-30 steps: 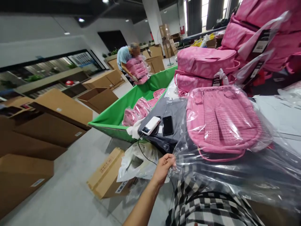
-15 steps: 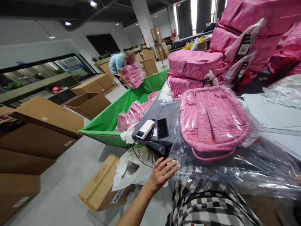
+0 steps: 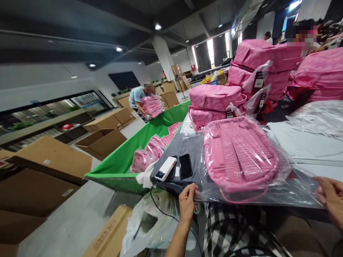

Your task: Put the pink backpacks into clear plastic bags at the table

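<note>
A pink backpack (image 3: 238, 153) lies flat on the dark table top, straps upward, inside a clear plastic bag (image 3: 292, 185). My left hand (image 3: 188, 196) is closed on the near left corner of that bag, at the table's front edge. At the far right, my right hand (image 3: 331, 194) pinches the bag's right corner. Between both hands the film is stretched along the table edge, with the backpack's carry handle under it. A white power bank (image 3: 166, 169) and a black phone (image 3: 185, 166) lie left of the backpack.
More pink backpacks (image 3: 214, 95) are stacked behind. Clear bags (image 3: 318, 117) lie at right. A green bin (image 3: 112, 171) holds wrapped backpacks; a co-worker (image 3: 138, 98) bends over it with others. Cartons (image 3: 53, 153) stand at left, and a plastic sack (image 3: 150, 228) sits below the table.
My left hand has gone from spread fingers to a closed grip on the bag's corner. My right hand has come further into view, and the bag's near edge is drawn straighter. The view has tilted up.
</note>
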A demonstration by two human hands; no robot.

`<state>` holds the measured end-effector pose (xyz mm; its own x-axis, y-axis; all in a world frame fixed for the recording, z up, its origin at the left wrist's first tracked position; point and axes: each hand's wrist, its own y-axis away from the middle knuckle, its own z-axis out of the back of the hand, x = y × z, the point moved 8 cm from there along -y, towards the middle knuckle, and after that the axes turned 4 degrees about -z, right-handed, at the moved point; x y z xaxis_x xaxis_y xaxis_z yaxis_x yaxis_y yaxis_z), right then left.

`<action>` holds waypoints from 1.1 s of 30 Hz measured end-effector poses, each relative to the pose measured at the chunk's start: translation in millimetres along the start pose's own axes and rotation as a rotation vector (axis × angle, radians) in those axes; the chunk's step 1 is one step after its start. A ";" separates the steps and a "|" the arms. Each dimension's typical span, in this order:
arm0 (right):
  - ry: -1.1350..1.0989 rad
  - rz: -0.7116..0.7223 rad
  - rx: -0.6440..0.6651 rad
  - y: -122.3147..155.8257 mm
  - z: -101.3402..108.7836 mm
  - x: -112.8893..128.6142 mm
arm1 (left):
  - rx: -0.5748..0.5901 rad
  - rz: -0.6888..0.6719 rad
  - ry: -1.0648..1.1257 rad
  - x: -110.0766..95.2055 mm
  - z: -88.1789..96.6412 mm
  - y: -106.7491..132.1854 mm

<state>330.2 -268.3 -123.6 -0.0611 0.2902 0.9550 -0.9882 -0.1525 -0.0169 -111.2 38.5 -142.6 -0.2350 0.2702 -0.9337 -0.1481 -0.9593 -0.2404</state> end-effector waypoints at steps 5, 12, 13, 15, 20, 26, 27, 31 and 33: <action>-0.199 -0.017 -0.047 2.9 4.6 -6.9 | 0.123 -0.479 -0.338 -77.2 -47.6 12.8; -0.177 -0.079 -0.028 19.6 3.7 21.4 | 0.584 -0.679 -0.444 -130.3 -124.9 26.4; -0.189 -0.081 -0.024 20.6 3.1 25.1 | 0.603 -0.682 -0.436 -131.2 -125.6 24.8; -0.200 -0.087 -0.024 21.6 2.2 29.6 | 0.636 -0.671 -0.407 -130.0 -123.2 21.9; -0.220 -0.036 -0.015 21.4 1.0 35.6 | 0.686 -0.527 -0.262 -123.4 -116.0 8.2; -0.283 -0.080 0.098 4.1 -17.2 21.2 | 0.669 -0.231 -0.069 -97.4 -133.2 -15.4; -0.287 -0.122 0.129 0.8 -23.0 15.5 | 0.686 -0.166 -0.028 -90.1 -137.2 -16.6; -0.228 -0.173 0.212 -9.8 -30.2 1.3 | 0.743 -0.004 0.081 -75.6 -144.4 -16.2; -0.161 -0.093 0.193 -19.4 -13.2 3.4 | 0.771 0.018 0.090 -76.5 -144.9 -15.1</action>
<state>347.3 -251.9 -123.9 0.0675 0.1600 0.9848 -0.9423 -0.3142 0.1157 48.1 20.4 -106.1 -0.1700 0.2157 -0.9616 -0.7794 -0.6265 -0.0027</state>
